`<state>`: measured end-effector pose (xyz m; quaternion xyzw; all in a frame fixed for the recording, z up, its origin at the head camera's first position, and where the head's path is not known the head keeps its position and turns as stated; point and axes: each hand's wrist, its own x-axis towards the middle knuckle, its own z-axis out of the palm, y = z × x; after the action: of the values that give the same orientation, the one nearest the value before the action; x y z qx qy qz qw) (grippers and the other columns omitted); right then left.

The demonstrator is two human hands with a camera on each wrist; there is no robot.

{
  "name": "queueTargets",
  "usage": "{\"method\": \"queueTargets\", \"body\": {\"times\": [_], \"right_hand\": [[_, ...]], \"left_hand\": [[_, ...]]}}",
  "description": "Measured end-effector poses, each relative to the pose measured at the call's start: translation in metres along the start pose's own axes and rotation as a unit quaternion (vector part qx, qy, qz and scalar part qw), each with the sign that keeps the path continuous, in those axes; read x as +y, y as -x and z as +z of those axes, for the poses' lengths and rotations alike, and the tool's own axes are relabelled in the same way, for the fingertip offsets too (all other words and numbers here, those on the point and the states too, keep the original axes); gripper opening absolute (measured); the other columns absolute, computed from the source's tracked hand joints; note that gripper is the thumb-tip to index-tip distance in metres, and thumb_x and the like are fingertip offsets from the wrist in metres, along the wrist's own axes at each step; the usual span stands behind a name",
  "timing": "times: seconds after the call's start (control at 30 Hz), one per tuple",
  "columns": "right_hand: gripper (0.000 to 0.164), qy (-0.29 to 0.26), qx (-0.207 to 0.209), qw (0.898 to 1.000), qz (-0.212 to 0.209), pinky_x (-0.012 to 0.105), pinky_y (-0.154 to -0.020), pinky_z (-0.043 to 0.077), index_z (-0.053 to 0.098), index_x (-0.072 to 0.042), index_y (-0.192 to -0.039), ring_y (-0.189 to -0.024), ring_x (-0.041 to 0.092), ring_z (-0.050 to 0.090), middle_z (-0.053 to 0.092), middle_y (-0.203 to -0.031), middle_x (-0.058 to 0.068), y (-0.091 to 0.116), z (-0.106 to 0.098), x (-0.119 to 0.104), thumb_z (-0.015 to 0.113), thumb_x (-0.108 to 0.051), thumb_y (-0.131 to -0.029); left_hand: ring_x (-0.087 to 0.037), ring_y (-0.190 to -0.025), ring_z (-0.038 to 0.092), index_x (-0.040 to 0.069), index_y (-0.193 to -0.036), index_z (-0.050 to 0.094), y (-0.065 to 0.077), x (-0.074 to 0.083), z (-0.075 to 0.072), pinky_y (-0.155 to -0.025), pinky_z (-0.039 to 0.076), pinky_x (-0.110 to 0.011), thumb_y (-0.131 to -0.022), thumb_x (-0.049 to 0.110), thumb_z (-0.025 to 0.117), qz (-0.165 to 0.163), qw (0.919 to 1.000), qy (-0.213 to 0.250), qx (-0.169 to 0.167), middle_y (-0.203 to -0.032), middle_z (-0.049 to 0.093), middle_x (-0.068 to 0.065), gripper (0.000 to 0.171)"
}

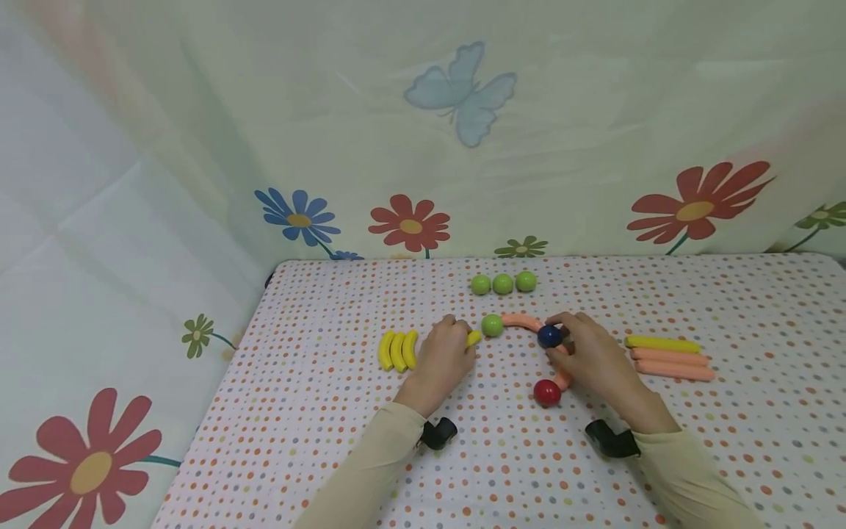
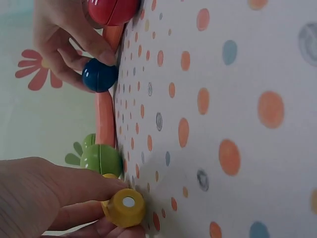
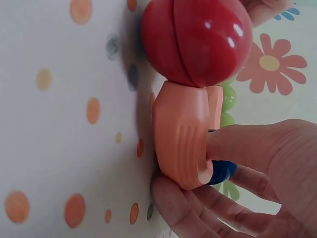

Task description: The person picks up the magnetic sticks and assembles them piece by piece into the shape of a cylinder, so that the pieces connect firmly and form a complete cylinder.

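- The left hand (image 1: 441, 360), at the centre of the head view, has its thumb and fingers closed in a pinch on a yellow curved piece (image 1: 474, 338), whose end is at the green ball (image 1: 492, 325); whether the two are joined I cannot tell.
- The right hand (image 1: 595, 364), right of centre, is part-curled, with thumb and fingers holding the blue ball (image 1: 549, 336) and the lower salmon curved piece (image 3: 181, 134) beside it.
- Between the hands, a bent chain runs from the green ball through the upper salmon curved piece (image 1: 522, 321), the blue ball and the lower salmon curved piece to the red ball (image 1: 546, 393).
- The work looks partway along: those five pieces stand in line, while nine others lie apart.
- Of these, three yellow curved pieces (image 1: 397, 350) are left of centre, three green balls (image 1: 503, 284) at upper centre, and a yellow rod (image 1: 662, 344) and two salmon rods (image 1: 674, 369) at right.
- No container shows; the loose pieces lie directly on the dotted cloth (image 1: 277, 411).
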<state>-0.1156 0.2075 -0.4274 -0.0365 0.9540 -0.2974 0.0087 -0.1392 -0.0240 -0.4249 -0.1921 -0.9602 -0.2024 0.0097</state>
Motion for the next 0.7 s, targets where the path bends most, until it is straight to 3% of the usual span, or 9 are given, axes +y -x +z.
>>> {"method": "queueTargets", "body": {"times": [0.27, 0.47, 0.6, 0.7], "right_hand": [[0.046, -0.007, -0.007, 1.0, 0.005, 0.038, -0.064, 0.051, 0.059, 0.009, -0.129, -0.086, 0.034, 0.062, 0.06, -0.105, 0.025, 0.003, 0.003, -0.003, 0.079, -0.001, -0.089], [0.049, 0.02, 0.018, 1.0, -0.014, 0.048, -0.071, 0.052, 0.058, 0.009, -0.132, -0.094, 0.04, 0.059, 0.058, -0.111, 0.028, 0.01, -0.002, -0.002, 0.077, -0.007, -0.09], [0.039, 0.04, 0.06, 0.994, -0.086, 0.055, -0.079, 0.05, 0.065, 0.004, -0.123, -0.102, 0.042, 0.056, 0.061, -0.112, 0.023, 0.022, -0.009, -0.006, 0.08, -0.007, -0.089], [0.039, 0.043, 0.026, 0.983, -0.177, 0.049, -0.081, 0.054, 0.071, -0.005, -0.117, -0.099, 0.03, 0.059, 0.064, -0.11, 0.011, 0.031, -0.015, -0.008, 0.089, -0.007, -0.082]], "left_hand": [[-0.015, -0.077, 0.057, -0.004, -0.11, 0.073, -0.004, -0.003, 0.003, -0.067, 0.052, -0.024, -0.098, 0.011, 0.075, -0.012, 0.9997, 0.021, -0.007, -0.095, 0.063, -0.01, 0.02], [-0.015, -0.085, 0.058, -0.003, -0.119, 0.073, -0.005, -0.006, 0.0, -0.077, 0.053, -0.025, -0.101, 0.013, 0.071, -0.027, 0.9959, 0.08, -0.031, -0.106, 0.067, -0.011, 0.024], [-0.013, -0.087, 0.055, -0.003, -0.123, 0.072, -0.007, -0.008, -0.002, -0.079, 0.052, -0.023, -0.102, 0.013, 0.07, -0.03, 0.9927, 0.107, -0.048, -0.114, 0.068, -0.011, 0.026], [-0.012, -0.087, 0.054, -0.002, -0.122, 0.073, -0.009, -0.009, -0.004, -0.078, 0.051, -0.022, -0.102, 0.012, 0.07, -0.033, 0.9906, 0.121, -0.054, -0.116, 0.07, -0.011, 0.025]]}}
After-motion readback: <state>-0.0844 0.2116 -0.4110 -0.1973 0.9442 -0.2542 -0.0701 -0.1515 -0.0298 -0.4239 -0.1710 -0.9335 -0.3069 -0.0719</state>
